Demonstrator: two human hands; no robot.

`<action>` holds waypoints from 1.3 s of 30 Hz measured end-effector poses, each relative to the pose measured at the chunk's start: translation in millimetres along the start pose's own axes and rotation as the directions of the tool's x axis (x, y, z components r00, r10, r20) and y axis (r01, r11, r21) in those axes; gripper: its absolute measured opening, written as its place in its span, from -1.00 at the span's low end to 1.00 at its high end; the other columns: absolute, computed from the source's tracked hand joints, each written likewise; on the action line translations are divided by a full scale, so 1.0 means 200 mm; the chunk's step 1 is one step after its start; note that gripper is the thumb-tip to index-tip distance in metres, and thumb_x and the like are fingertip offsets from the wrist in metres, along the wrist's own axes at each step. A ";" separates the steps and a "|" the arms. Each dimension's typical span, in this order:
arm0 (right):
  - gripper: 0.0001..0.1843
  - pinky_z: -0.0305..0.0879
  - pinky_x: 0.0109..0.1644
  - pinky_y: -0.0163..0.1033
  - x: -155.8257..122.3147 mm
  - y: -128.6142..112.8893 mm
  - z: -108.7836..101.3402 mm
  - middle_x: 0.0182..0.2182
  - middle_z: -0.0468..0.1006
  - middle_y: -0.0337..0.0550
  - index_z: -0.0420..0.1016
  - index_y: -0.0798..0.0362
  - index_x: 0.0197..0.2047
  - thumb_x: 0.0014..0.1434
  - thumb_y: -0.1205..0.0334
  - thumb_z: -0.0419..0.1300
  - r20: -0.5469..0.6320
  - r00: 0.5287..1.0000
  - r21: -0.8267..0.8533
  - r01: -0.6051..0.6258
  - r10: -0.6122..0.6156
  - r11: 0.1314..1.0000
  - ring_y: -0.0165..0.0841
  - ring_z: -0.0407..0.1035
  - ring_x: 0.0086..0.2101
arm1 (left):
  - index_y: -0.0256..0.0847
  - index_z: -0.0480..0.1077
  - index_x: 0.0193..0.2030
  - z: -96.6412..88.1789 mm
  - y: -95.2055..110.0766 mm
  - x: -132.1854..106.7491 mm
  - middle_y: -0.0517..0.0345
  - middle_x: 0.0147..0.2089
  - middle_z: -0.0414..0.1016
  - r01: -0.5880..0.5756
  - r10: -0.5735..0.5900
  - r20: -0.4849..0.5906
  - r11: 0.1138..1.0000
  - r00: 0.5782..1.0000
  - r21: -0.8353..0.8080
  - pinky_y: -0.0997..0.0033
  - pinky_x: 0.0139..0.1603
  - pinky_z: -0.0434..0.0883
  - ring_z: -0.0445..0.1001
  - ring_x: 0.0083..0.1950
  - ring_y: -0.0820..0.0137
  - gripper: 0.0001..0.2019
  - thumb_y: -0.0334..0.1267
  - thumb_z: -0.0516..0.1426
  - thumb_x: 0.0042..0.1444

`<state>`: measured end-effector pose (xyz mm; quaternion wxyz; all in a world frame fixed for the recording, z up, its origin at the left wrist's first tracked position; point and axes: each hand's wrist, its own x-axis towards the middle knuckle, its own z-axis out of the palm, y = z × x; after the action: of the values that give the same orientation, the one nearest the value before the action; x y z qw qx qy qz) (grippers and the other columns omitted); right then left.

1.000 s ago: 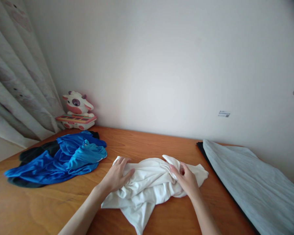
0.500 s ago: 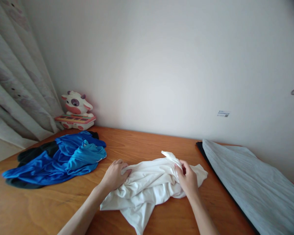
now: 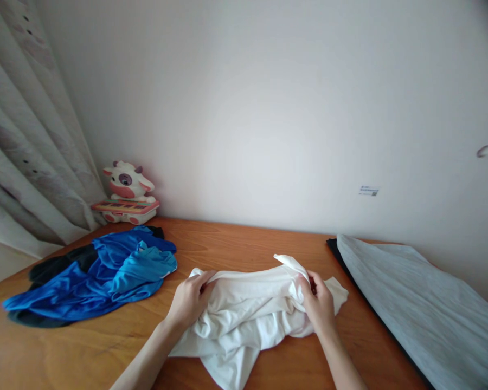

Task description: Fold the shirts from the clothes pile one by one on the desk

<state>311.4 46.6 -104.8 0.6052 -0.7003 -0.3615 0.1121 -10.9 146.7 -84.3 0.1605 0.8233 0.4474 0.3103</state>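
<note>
Cloth (image 3: pixel 239 319), white & crumpled, lies on the wooden table (image 3: pixel 215 244) at front centre, btwn both hands, w/ one pointed corner toward the bottom of view. L hand (image 3: pixel 190 298) grips its L end, thumb & fingers round the top edge, tips partly hidden. R hand (image 3: pixel 320 302) pinches the R part btwn thumb & fingers, w/ a flap sticking up just past the fingertips. Top edge runs nearly straight hand to hand; the rest bunches in folds below. Another bit pokes out R of the R hand.

Over on the L: blue clothes (image 3: pixel 101 279) in a loose heap, lighter blue on the R side, on top of dark cloth (image 3: pixel 57 268) that shows round the edges. Behind, by the wall (image 3: pixel 264 108), sits a toy cow (image 3: pixel 127 184) w/ a small keyboard (image 3: pixel 124 207) in front; curtain (image 3: pixel 28 130) hangs just L of it. Far R: grey cloth (image 3: pixel 418 298), fairly flat, over black cloth (image 3: pixel 333 245) that shows along its L edge. Label (image 3: pixel 368 191) is on the wall above it. Small curved thing (image 3: pixel 482 151) is also on the wall, farther R, too blurry to ID.
</note>
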 end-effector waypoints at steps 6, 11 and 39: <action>-0.45 0.23 -0.44 -0.26 0.00 -0.06 -0.03 -0.61 0.40 -0.32 0.42 -0.01 -0.39 -0.03 -0.38 0.24 -0.056 0.987 0.222 -0.135 0.151 0.966 -0.34 0.29 -0.53 | -0.11 0.39 0.03 0.02 -0.02 0.03 0.18 -0.32 0.57 0.177 -0.247 -0.129 0.898 0.960 -0.403 0.42 -0.28 0.45 0.57 -0.29 0.28 -0.63 0.07 -0.01 0.31; -0.53 0.08 -0.55 -0.33 0.01 -0.05 -0.03 -0.68 0.25 -0.45 0.30 -0.03 -0.43 -0.05 -0.24 0.31 -0.056 0.963 0.403 -0.219 0.263 0.888 -0.45 0.13 -0.62 | -0.15 0.42 -0.09 -0.01 0.03 0.04 0.18 -0.31 0.50 0.065 -0.198 -0.214 0.860 0.957 -0.507 0.42 -0.20 0.46 0.50 -0.24 0.32 -0.61 0.14 0.04 0.27; -0.53 0.29 -0.40 -0.11 0.00 -0.09 -0.08 -0.53 0.37 -0.15 0.13 -0.10 -0.66 -0.05 -0.21 0.23 0.457 0.887 0.431 -0.157 -0.065 0.889 -0.27 0.22 -0.50 | -0.12 0.54 0.08 -0.03 0.11 -0.02 -0.03 0.02 0.65 -0.220 0.239 0.270 0.971 0.933 -0.097 0.10 0.16 0.40 0.58 0.03 0.12 -0.66 -0.17 0.14 0.20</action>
<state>314.2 34.3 -83.6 0.6465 -0.5004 -0.4405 0.3709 -2.6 132.3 -68.9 0.2116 0.8997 0.3107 0.2218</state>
